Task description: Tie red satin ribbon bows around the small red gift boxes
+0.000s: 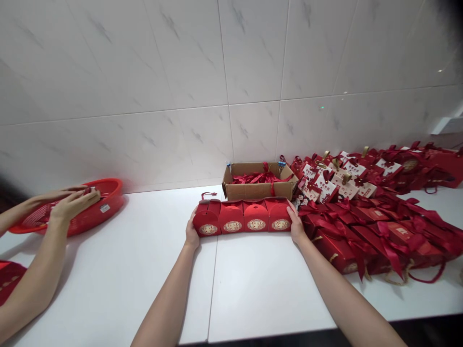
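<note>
A row of several red gift boxes (244, 217) with round gold emblems stands on the white table in front of me, the boxes side by side. My left hand (192, 231) presses against the left end of the row, its fingers partly hidden behind the end box. At the opposite end, my right hand (296, 224) grips the outer box, so the row is held between both palms. A thin ribbon loop (209, 194) sticks up from the leftmost box. Right behind the row sits an open cardboard box (227, 190) filled with red ribbons (253, 178).
Finished-looking red boxes with bows (361, 241) crowd the right side, some trailing rope handles. Behind them are small bags with white tags (354, 168). At left, another person's hands (74, 205) work over a red plastic basket (112, 197). A tiled wall (181, 96) closes the back.
</note>
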A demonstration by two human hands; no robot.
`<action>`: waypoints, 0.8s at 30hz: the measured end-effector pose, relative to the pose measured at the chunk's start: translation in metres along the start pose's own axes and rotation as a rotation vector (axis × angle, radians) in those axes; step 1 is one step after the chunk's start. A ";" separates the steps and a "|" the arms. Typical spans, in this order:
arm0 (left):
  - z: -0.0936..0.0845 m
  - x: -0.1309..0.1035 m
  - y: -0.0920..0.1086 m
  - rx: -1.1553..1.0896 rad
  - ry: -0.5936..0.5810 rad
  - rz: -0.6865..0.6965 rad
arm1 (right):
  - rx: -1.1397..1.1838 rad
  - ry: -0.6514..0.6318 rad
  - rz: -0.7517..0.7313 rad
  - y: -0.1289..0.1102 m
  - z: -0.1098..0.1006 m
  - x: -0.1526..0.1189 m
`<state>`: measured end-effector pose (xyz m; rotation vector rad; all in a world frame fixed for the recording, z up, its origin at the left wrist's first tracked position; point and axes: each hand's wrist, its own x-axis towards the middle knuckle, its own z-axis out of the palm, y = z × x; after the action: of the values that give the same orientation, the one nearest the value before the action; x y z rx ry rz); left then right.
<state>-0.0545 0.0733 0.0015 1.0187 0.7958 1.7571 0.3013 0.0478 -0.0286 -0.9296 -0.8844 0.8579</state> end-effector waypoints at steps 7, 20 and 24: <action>-0.002 0.000 0.003 0.015 -0.014 0.034 | 0.007 -0.012 -0.018 0.001 -0.001 0.000; 0.013 -0.015 0.037 0.049 -0.034 0.154 | 0.018 -0.065 -0.182 -0.020 0.003 -0.010; 0.018 -0.019 0.043 0.074 -0.056 0.185 | 0.016 -0.059 -0.224 -0.029 0.005 -0.015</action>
<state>-0.0508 0.0418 0.0405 1.2185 0.7560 1.8573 0.2974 0.0261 -0.0038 -0.7776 -1.0108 0.7012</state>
